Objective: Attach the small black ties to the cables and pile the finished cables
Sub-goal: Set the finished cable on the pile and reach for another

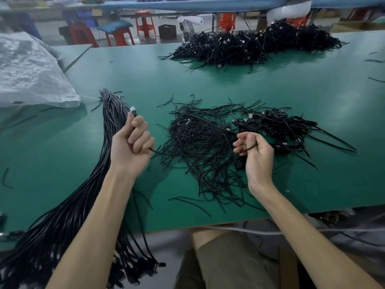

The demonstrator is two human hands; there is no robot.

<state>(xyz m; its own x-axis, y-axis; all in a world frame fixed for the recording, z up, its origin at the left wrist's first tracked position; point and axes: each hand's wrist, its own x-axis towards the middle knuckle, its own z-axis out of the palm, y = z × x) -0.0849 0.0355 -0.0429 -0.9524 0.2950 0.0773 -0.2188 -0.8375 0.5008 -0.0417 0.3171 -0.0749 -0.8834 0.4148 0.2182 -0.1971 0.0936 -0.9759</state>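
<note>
My left hand (133,142) grips one black cable, whose silver plug (133,110) sticks up above the fingers. A long bundle of straight black cables (91,184) runs from the table's middle left down over the front edge. My right hand (253,149) pinches a small black tie (248,147) between thumb and fingers. Between and beyond the hands lies a loose heap of black ties (200,142). A small pile of coiled cables (277,126) lies just right of it. A much bigger pile of coiled cables (256,44) sits at the table's far edge.
The green table (145,80) carries a crumpled clear plastic bag (27,71) at the far left. Stray ties lie scattered near the right edge. Red stools (144,22) and a blue-topped bench stand on the floor beyond. My knees are under the front edge.
</note>
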